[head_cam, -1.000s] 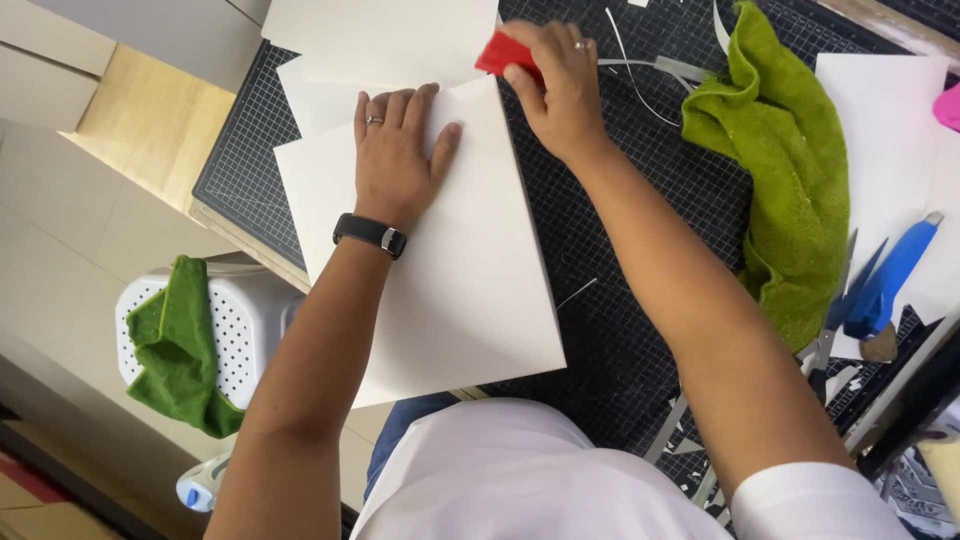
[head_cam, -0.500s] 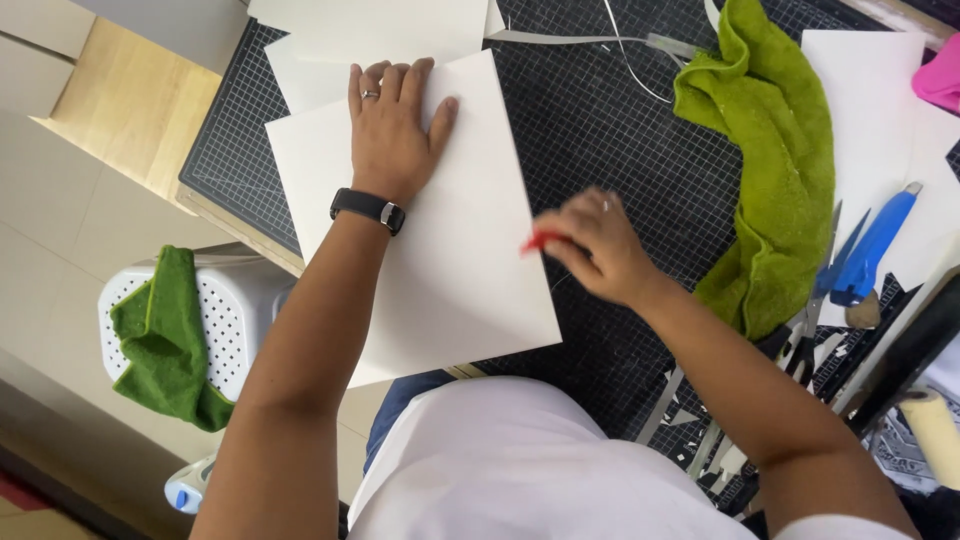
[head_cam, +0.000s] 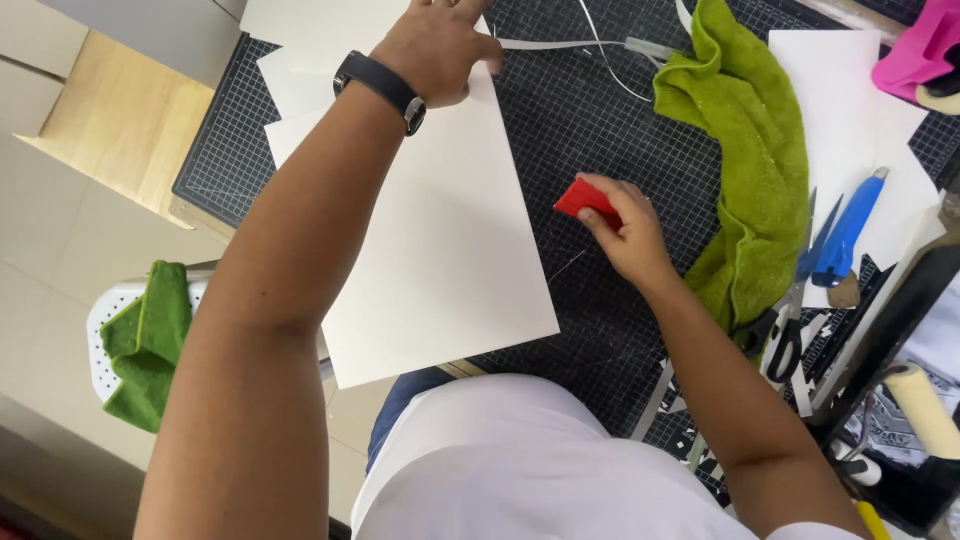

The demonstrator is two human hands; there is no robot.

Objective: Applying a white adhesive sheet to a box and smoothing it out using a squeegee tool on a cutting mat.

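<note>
Fingers of the right hand (head_cam: 625,232) pinch a red scraper (head_cam: 587,200); left hand (head_cam: 440,45) presses flat, open, on white sheet (head_cam: 440,250).

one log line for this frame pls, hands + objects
left hand: pressing white sheet at far edge | right hand: holding red block over black cutting mat | beside: green towel

Matt white paper sheet (head_cam: 440,230), fuzzy green cloth (head_cam: 750,160)

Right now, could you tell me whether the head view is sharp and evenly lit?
Head view: light is soft and even, without glare on the white sheet; the red tool in the right hand is sharp; the left hand is cropped at the top edge.
</note>
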